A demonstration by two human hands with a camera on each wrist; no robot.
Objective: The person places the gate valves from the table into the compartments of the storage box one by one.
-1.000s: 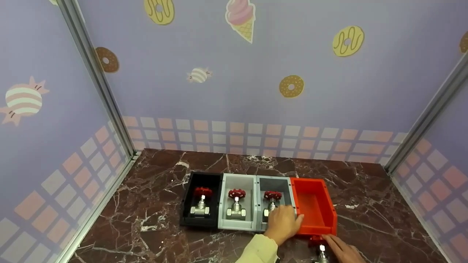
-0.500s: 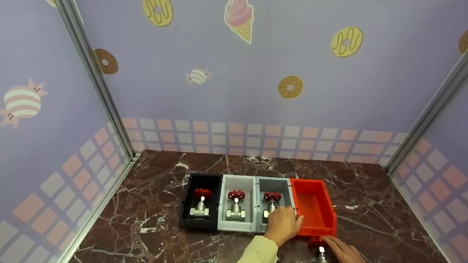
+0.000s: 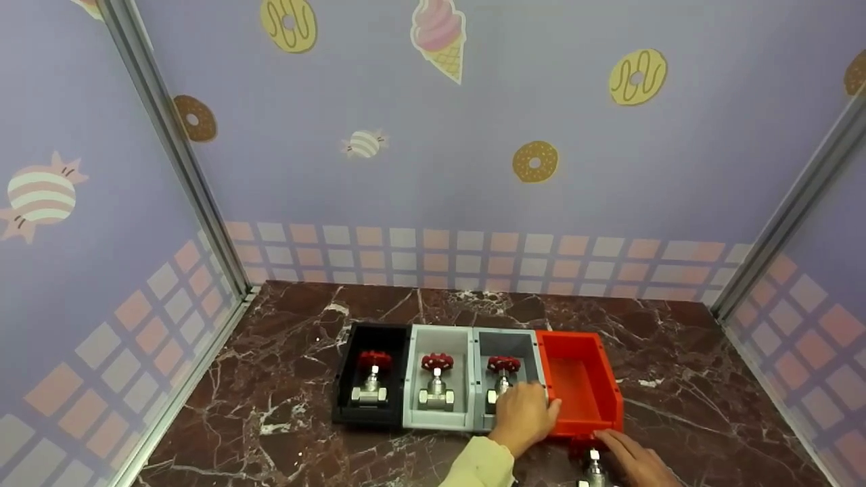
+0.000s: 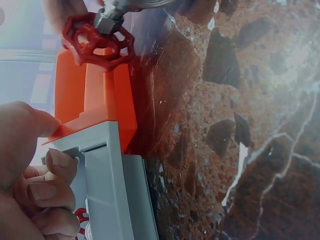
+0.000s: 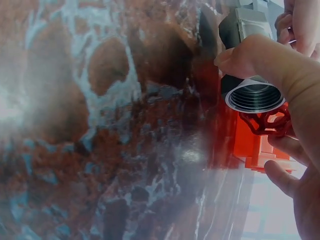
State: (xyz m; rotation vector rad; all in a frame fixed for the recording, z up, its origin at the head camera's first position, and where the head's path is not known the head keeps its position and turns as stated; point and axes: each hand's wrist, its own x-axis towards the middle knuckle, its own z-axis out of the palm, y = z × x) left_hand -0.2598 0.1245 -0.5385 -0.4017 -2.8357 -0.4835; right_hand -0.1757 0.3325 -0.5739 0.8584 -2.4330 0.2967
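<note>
My left hand [image 3: 524, 418] pinches the walls where the grey bin [image 3: 507, 333] and the orange bin [image 3: 575, 389] meet. In the left wrist view its thumb lies on the orange rim and its fingers curl into the grey bin [image 4: 102, 185]. My right hand [image 3: 639, 460] holds a metal gate valve [image 3: 594, 470] with a red handwheel, just in front of the orange bin. The handwheel [image 4: 107, 62] overlaps the orange front edge in the left wrist view. Close up in the right wrist view, the thumb lies across the valve body [image 5: 252, 22], near a threaded opening.
A black bin [image 3: 348, 414] and a white bin [image 3: 440, 421] complete the row on the left. One similar valve stands in each of the black, white and grey bins. Patterned walls [image 3: 406, 189] enclose the dark marble tabletop [image 3: 270, 379].
My right hand has brought the valve slightly forward, so its handwheel sits closer against the orange bin's front. My left hand keeps its grip. The head view has tilted up a little.
</note>
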